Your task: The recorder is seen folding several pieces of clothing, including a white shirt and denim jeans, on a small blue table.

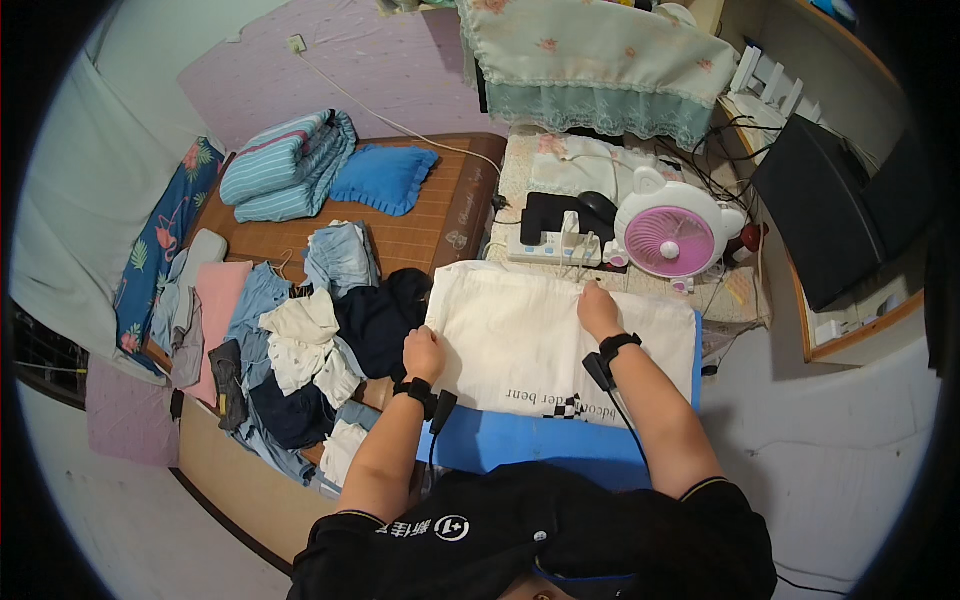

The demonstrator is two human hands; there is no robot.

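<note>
Before me a white cloth with dark printed lettering and a small checkered patch lies spread flat, its print upside down to me. It rests on a blue board, which shows along the near side and at the right edge. At the cloth's left edge, my left hand is closed on the fabric. My right hand grips it by the far edge, right of the middle. The fingertips of both hands are partly hidden. Each wrist wears a black strap with a cabled device.
To the left, a heap of clothes covers part of a brown bamboo mat. Beyond lie a striped quilt and a blue pillow. A pink-white fan, a power strip and cables stand past the cloth; a black monitor is right.
</note>
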